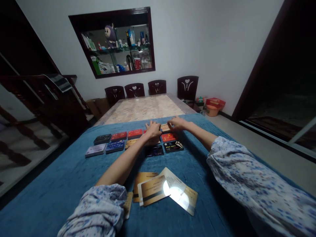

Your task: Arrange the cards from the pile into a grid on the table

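Both my arms reach far across a blue cloth [61,184]. My left hand [152,129] and my right hand [177,123] meet on a tan card [165,127] at the far end of a grid of cards, fingers curled onto its two ends. Around it lie red cards [134,133], a black card [102,139], a blue card [115,146], a pale card [95,150] and a black VIP card [173,146]. Close to me several gold and white cards [158,190] lie loosely overlapped, one shining with glare.
Beyond the cloth the table [143,108] shows a marbled top, with several dark chairs [187,87] behind it. A wall niche [118,42] holds bottles and a plush toy. A staircase railing [37,98] stands left; a red basin [215,104] sits on the floor right.
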Motion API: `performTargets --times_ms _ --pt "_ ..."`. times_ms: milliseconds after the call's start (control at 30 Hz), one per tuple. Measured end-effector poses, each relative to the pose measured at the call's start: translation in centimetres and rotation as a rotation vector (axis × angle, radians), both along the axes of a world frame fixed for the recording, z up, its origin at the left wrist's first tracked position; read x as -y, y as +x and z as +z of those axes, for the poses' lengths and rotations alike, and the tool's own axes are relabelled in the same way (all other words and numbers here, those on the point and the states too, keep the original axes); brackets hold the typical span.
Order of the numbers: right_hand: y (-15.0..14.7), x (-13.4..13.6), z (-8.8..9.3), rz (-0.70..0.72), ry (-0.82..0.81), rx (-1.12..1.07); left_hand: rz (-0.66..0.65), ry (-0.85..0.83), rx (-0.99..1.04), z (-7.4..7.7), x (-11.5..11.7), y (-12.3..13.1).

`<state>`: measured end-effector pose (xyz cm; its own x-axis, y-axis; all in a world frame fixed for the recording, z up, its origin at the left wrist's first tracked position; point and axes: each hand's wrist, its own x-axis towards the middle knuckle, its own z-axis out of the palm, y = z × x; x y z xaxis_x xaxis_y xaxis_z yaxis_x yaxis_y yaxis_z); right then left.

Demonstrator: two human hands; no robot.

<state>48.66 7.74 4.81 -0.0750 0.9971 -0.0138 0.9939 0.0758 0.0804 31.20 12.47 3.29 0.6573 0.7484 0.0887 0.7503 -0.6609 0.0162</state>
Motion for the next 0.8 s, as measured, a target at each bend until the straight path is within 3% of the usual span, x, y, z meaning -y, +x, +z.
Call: performTargets --times_ms 367,800 --pt "0.2 -1.7 -1.4 0.011 -0.059 -0.017 0.009 -0.051 -0.037 -0.8 -1.3 0.6" --pt "0.4 -1.7 -1.7 0.01 -0.054 -0.053 0.012 -0.081 -0.032 -1.0 -1.5 1.0"
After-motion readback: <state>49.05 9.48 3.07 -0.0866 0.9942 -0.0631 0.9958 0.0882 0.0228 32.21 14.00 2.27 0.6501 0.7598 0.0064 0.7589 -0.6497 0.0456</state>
